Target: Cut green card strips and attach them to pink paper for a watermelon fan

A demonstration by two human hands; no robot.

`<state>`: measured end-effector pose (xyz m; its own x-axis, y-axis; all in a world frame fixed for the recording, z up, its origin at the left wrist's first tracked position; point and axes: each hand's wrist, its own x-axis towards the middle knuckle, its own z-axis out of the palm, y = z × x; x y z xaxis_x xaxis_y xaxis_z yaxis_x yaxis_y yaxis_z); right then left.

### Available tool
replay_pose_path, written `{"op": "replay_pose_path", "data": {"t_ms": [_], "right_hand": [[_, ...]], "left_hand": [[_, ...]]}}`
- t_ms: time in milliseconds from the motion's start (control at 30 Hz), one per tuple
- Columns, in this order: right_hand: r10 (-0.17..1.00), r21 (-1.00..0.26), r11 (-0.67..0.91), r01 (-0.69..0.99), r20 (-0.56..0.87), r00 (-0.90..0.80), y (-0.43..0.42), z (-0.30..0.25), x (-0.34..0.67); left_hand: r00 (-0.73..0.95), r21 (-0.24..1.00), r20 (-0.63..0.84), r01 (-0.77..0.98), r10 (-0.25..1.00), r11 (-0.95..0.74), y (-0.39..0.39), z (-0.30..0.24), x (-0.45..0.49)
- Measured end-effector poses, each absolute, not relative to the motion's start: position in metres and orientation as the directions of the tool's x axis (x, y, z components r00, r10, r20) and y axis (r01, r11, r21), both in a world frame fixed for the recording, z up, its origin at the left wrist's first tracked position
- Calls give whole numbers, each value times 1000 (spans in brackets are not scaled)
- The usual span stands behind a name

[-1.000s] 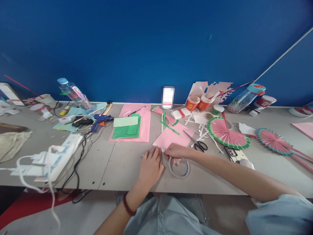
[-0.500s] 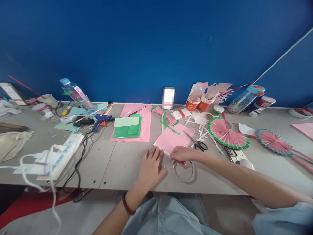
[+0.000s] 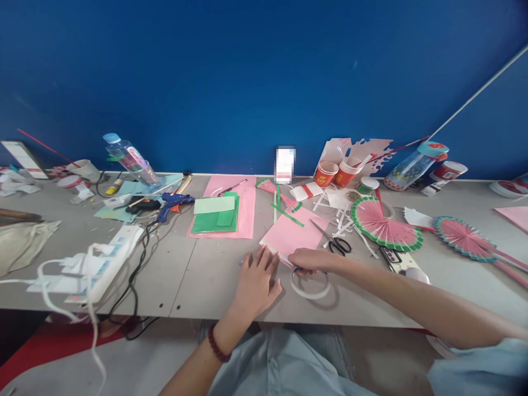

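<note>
A pink sheet of paper [image 3: 292,231] lies in front of me, with a white strip of tape [image 3: 275,250] along its near edge. My left hand [image 3: 258,278] rests palm down at the sheet's near left corner, fingers spread and fingertips on the strip. At the near right end of that edge, my right hand [image 3: 306,259] is closed on a tape roll [image 3: 311,295], which hangs tilted below the fingers. My fingers hide part of the roll and the strip's end. Beside the sheet's right side lie black-handled scissors [image 3: 339,245], their blades reaching over the paper.
Green paper stacks [image 3: 214,220] sit on the left, near a blue glue gun [image 3: 171,204] and a white power strip [image 3: 111,261]. Watermelon paper fans [image 3: 388,228], paper scraps [image 3: 342,217] and red paper cups [image 3: 325,175] stand or lie to the right. A blue wall [image 3: 264,82] closes the back.
The tape roll has turned in my right hand, showing more of its white side. My left hand stays almost in place on the sheet's edge.
</note>
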<state>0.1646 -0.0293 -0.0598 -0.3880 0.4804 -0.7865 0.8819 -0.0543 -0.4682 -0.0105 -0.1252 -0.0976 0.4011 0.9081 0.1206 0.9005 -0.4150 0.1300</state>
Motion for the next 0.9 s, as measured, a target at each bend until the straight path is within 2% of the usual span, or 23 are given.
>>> {"op": "replay_pose_path", "data": {"t_ms": [100,300,500,600,733,900], "right_hand": [[490,-517,-121,847,-773,-402,-36,-66,174],[569,-568,-131,813,-714,-407,-46,-70,188],[542,-657,-8,753,-636,-549,-45,-70,195],[507,-671,-24,741,-647,-570,-42,-71,196],[413,-684,-181,706,-705,-577,-38,-71,196],[197,-588,-480,651,-796,-573,-35,-74,196]], "left_hand": [[403,131,111,900,908,-416,-125,-97,-11],[408,148,80,897,910,-415,-123,-95,-11],[404,163,91,896,910,-413,-120,-94,-12],[406,166,82,895,910,-414,-121,-93,-12],[402,170,89,895,911,-412,-121,-94,-12],[399,207,113,886,910,-415,-119,-95,-14]]}}
